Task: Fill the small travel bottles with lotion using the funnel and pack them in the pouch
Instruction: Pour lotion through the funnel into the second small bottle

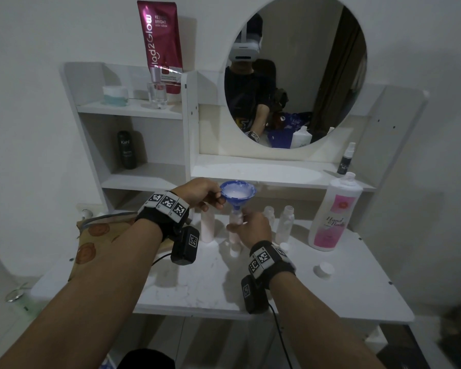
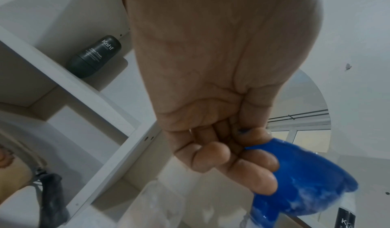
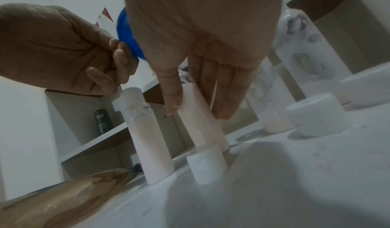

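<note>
A blue funnel (image 1: 238, 192) holding white lotion sits with its spout in a small travel bottle (image 1: 235, 221) on the white table. My left hand (image 1: 209, 195) pinches the funnel's rim tab; in the left wrist view the fingers (image 2: 253, 158) curl against the blue funnel (image 2: 306, 181). My right hand (image 1: 248, 226) holds that bottle (image 3: 200, 119) between thumb and fingers (image 3: 223, 98). A filled, capped bottle (image 1: 206, 227) stands just left. Two clear bottles (image 1: 286, 222) stand to the right. The pouch (image 1: 91, 235), clear with orange prints, lies at the table's left.
A large pink-and-white lotion bottle (image 1: 333, 214) stands at the right. Loose white caps (image 1: 324, 269) lie on the table (image 1: 197, 288), one (image 3: 207, 163) right before the held bottle. Shelves (image 1: 144, 179) and a round mirror (image 1: 296, 70) rise behind.
</note>
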Action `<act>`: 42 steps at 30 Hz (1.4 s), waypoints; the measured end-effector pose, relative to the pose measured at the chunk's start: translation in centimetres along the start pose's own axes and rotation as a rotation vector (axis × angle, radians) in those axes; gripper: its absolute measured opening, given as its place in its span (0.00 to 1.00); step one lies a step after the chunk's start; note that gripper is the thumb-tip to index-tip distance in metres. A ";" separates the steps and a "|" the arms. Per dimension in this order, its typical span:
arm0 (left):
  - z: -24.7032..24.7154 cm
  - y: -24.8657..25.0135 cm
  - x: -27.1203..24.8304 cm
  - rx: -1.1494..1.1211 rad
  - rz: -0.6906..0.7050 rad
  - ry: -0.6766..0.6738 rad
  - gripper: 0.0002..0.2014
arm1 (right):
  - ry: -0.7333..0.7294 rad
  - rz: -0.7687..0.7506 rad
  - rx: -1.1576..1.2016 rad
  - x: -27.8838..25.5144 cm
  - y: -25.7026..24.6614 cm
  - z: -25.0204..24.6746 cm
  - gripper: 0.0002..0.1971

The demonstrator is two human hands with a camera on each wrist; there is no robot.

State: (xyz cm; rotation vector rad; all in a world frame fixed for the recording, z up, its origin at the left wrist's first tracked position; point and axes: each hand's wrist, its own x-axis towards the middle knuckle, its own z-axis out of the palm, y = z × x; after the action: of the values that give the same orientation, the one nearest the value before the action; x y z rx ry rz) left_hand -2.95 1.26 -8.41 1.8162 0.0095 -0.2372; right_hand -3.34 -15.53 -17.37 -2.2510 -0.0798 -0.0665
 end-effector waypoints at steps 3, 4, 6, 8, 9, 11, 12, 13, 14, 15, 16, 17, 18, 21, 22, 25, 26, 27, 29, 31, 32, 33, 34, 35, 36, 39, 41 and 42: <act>-0.1 0.1 0.0 0.004 -0.002 0.001 0.12 | 0.003 0.005 0.008 0.0 0.1 0.1 0.18; 0.0 0.2 0.0 0.008 -0.002 -0.003 0.12 | 0.005 0.009 0.005 0.0 0.1 0.1 0.18; -0.1 0.3 0.0 0.019 -0.002 -0.011 0.13 | 0.001 0.013 -0.003 0.1 0.1 0.1 0.17; -0.1 0.4 0.0 0.032 -0.002 -0.016 0.13 | -0.002 0.012 -0.016 0.2 0.0 0.1 0.18; -0.1 0.5 0.0 0.036 -0.001 -0.016 0.13 | -0.002 0.010 -0.021 0.2 0.0 0.1 0.18; -0.1 0.6 0.0 0.039 0.002 -0.016 0.13 | -0.004 0.008 -0.020 0.2 0.0 0.0 0.17; -0.1 0.6 -0.1 0.043 0.003 -0.018 0.13 | -0.007 0.007 -0.018 0.2 0.1 0.0 0.17; 0.0 0.6 -0.1 0.046 0.003 -0.021 0.13 | -0.009 0.005 -0.019 0.2 0.1 -0.1 0.17; 0.0 0.6 -0.1 0.048 0.004 -0.023 0.13 | -0.010 0.004 -0.024 0.2 0.1 -0.1 0.16; 0.0 0.6 -0.1 0.048 0.004 -0.024 0.13 | -0.009 0.004 -0.028 0.2 0.1 -0.1 0.16; 0.0 0.6 -0.2 0.047 0.004 -0.024 0.13 | -0.009 0.006 -0.028 0.2 0.1 -0.1 0.16; 0.0 0.6 -0.1 0.045 0.004 -0.023 0.12 | -0.009 0.009 -0.025 0.2 0.1 -0.1 0.16; 0.0 0.6 -0.1 0.041 0.004 -0.021 0.12 | -0.009 0.012 -0.023 0.3 0.2 0.0 0.16; -0.1 0.7 -0.1 0.029 0.006 -0.021 0.12 | -0.014 0.016 -0.032 0.4 0.2 0.0 0.17; -0.1 0.8 -0.1 0.023 0.008 -0.019 0.12 | -0.015 0.015 -0.037 0.5 0.3 0.0 0.17; -0.1 1.0 -0.1 0.019 0.012 -0.014 0.12 | -0.018 0.019 -0.042 0.6 0.3 -0.1 0.18; -0.1 1.0 -0.1 0.018 0.013 -0.014 0.12 | -0.017 0.020 -0.043 0.6 0.3 -0.1 0.18; -0.1 1.1 -0.1 0.015 0.013 -0.013 0.12 | -0.016 0.019 -0.045 0.6 0.3 -0.1 0.18; 0.0 1.0 -0.2 0.008 0.012 -0.010 0.12 | -0.014 0.015 -0.048 0.6 0.3 -0.1 0.18; 0.0 1.0 -0.2 -0.003 0.016 -0.004 0.13 | -0.016 0.014 -0.041 0.5 0.3 -0.2 0.18; 0.1 1.0 -0.2 -0.009 0.019 -0.002 0.13 | -0.016 0.015 -0.035 0.5 0.3 -0.2 0.18; 0.1 1.1 -0.2 -0.014 0.023 0.000 0.13 | -0.017 0.016 -0.029 0.5 0.3 -0.2 0.18; 0.0 1.1 -0.3 -0.019 0.026 0.002 0.13 | -0.016 0.020 -0.024 0.5 0.3 -0.2 0.18; 0.0 1.2 -0.2 -0.022 0.029 0.003 0.13 | -0.015 0.025 -0.019 0.5 0.3 -0.2 0.18; -0.1 1.2 -0.2 -0.023 0.030 0.002 0.14 | -0.014 0.030 -0.015 0.5 0.3 -0.2 0.18; -0.2 1.4 -0.2 -0.023 0.025 -0.004 0.14 | -0.011 0.038 -0.012 0.5 0.3 -0.2 0.17; -0.1 1.4 -0.2 -0.024 0.022 -0.003 0.14 | -0.012 0.039 -0.003 0.4 0.3 -0.2 0.17; -0.1 1.4 -0.3 -0.022 0.022 -0.001 0.14 | -0.011 0.038 0.003 0.4 0.3 -0.2 0.17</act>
State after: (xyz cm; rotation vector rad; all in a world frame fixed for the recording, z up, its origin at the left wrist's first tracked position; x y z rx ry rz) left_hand -3.02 1.04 -7.02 1.7931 -0.0087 -0.2219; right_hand -2.95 -15.88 -17.43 -2.2493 -0.0426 -0.0335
